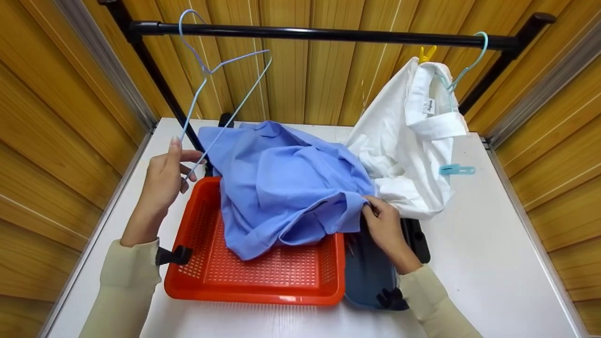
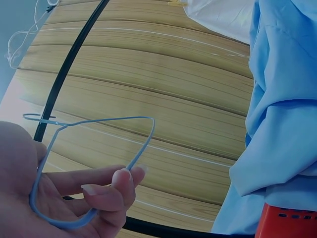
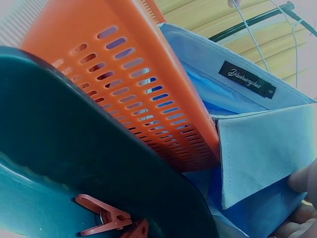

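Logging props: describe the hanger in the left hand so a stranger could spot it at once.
Find the black rail across the top of the head view, then its left end. There a pale blue hanger has its hook at the rail, its lower part in the left hand. Unlike the mint hanger at the right end, which bears a white garment, it is bare.

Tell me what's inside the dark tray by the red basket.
Red clothespins lie in the tray. The blue garment and right hand cover its far part in the head view, hiding anything there.
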A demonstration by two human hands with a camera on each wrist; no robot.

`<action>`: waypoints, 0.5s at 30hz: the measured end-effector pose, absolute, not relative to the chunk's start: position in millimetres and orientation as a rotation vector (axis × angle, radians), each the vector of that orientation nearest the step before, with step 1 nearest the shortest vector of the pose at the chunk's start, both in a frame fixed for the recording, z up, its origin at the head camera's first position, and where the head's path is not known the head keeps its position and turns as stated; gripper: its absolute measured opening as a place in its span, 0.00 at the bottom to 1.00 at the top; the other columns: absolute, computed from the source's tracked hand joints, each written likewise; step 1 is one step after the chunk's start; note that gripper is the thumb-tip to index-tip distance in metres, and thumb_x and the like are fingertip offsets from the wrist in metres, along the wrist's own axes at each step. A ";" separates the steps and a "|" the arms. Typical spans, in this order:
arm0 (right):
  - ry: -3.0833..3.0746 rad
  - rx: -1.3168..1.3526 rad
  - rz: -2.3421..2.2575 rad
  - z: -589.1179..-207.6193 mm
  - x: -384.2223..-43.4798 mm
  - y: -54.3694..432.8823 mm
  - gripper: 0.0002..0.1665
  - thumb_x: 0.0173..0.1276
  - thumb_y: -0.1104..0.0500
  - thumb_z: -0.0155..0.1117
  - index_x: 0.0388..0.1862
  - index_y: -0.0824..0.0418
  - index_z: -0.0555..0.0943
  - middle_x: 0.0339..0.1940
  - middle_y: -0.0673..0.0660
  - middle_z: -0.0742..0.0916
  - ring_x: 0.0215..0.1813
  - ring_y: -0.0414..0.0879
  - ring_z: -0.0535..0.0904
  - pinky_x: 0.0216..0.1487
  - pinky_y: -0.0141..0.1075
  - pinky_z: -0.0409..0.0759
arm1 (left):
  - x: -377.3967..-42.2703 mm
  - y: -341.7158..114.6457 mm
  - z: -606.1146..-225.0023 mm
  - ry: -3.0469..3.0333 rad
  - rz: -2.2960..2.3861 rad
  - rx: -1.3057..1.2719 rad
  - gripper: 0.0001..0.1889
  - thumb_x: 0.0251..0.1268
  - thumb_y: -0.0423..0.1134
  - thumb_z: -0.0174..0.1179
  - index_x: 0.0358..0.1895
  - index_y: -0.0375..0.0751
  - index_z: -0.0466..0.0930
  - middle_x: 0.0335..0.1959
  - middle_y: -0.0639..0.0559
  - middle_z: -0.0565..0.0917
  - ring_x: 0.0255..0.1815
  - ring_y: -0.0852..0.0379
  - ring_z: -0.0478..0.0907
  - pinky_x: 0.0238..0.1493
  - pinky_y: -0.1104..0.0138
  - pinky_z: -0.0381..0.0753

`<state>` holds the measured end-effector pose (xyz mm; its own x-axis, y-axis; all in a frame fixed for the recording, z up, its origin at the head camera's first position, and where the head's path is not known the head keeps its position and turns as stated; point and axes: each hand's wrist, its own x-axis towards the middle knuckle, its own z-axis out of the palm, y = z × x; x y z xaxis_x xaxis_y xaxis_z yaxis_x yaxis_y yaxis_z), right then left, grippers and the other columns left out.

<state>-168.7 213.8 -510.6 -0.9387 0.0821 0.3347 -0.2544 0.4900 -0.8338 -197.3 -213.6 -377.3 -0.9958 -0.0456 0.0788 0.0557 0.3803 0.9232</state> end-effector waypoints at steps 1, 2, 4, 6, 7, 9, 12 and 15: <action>-2.409 0.145 1.426 -510.5 -168.7 213.8 0.12 0.71 0.76 0.61 0.49 0.76 0.87 0.46 0.69 0.90 0.50 0.60 0.85 0.52 0.30 0.79 | -197.8 -212.5 -377.9 -2.535 -1.705 -0.006 0.38 0.90 0.55 0.32 0.61 0.24 0.83 0.40 0.47 0.84 0.25 0.61 0.75 0.23 0.72 0.74; -2.409 0.146 1.421 -510.5 -168.7 213.8 0.12 0.71 0.77 0.61 0.48 0.76 0.87 0.46 0.68 0.90 0.50 0.60 0.85 0.52 0.30 0.79 | -198.3 -211.4 -378.6 -2.538 -1.709 -0.003 0.37 0.90 0.56 0.32 0.60 0.24 0.83 0.41 0.47 0.85 0.25 0.61 0.75 0.23 0.72 0.74; -2.412 0.143 1.413 -510.2 -168.6 213.9 0.12 0.70 0.77 0.60 0.48 0.76 0.88 0.45 0.68 0.90 0.49 0.59 0.85 0.51 0.30 0.79 | -199.0 -209.3 -380.0 -2.546 -1.711 0.003 0.38 0.90 0.56 0.32 0.61 0.24 0.83 0.43 0.44 0.85 0.25 0.62 0.75 0.23 0.72 0.74; -2.415 0.141 1.410 -510.0 -168.6 213.9 0.13 0.70 0.77 0.60 0.48 0.76 0.88 0.45 0.68 0.90 0.49 0.58 0.85 0.52 0.31 0.79 | -199.7 -207.5 -381.7 -2.551 -1.721 0.005 0.37 0.90 0.56 0.32 0.61 0.24 0.82 0.46 0.38 0.85 0.26 0.62 0.76 0.23 0.72 0.74; -2.416 0.141 1.411 -509.9 -168.3 213.9 0.13 0.70 0.77 0.60 0.48 0.76 0.88 0.45 0.68 0.90 0.49 0.58 0.85 0.52 0.31 0.79 | -199.8 -206.9 -382.7 -2.556 -1.723 0.005 0.37 0.90 0.56 0.32 0.61 0.24 0.82 0.48 0.36 0.84 0.26 0.62 0.76 0.23 0.72 0.75; -2.416 0.141 1.421 -509.6 -168.0 213.7 0.13 0.70 0.77 0.60 0.48 0.76 0.88 0.45 0.68 0.90 0.49 0.59 0.85 0.52 0.31 0.79 | -199.7 -205.8 -384.4 -2.559 -1.729 0.005 0.37 0.90 0.56 0.32 0.62 0.24 0.82 0.52 0.33 0.84 0.27 0.63 0.78 0.23 0.72 0.75; -2.421 0.141 1.433 -509.3 -167.7 213.4 0.13 0.70 0.76 0.60 0.49 0.76 0.88 0.46 0.68 0.90 0.50 0.58 0.85 0.53 0.30 0.79 | -199.4 -205.1 -386.5 -2.563 -1.735 -0.010 0.37 0.90 0.55 0.31 0.62 0.24 0.81 0.54 0.32 0.83 0.28 0.61 0.79 0.23 0.72 0.76; -2.451 0.140 1.419 -508.4 -166.6 213.4 0.14 0.70 0.77 0.60 0.51 0.75 0.87 0.44 0.67 0.90 0.48 0.56 0.84 0.51 0.31 0.78 | -199.3 -204.3 -387.6 -2.576 -1.727 -0.042 0.35 0.90 0.54 0.32 0.64 0.25 0.80 0.54 0.32 0.82 0.29 0.60 0.79 0.24 0.71 0.77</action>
<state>-166.6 213.4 -508.4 -0.9489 0.0669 0.3084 -0.2341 0.5058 -0.8303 -199.3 -204.3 -387.6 -0.9988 0.0000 0.0481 0.0445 0.3801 0.9239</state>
